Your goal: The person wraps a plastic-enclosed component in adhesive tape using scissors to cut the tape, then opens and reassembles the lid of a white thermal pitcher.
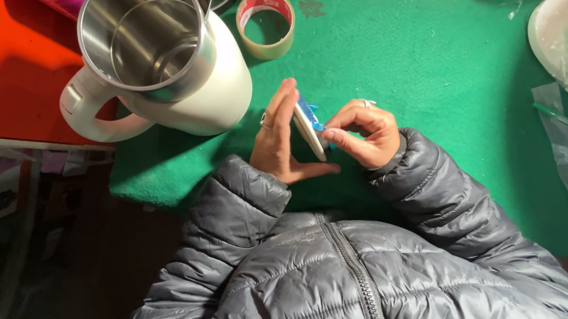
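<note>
Two hands are working near the front edge of the green table (433,45). The left hand (281,141) is bracing one flat white-and-blue packet (309,129) with straight fingers, while the right hand (365,133) is pinching its edge. Toward the back edge are standing one white kettle (161,57) and one tape roll (266,24).

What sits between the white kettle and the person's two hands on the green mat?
Nothing lies there. In the head view, only bare green mat in shadow separates the white kettle from the left hand and right hand, which hold a small white-and-blue object.
</note>
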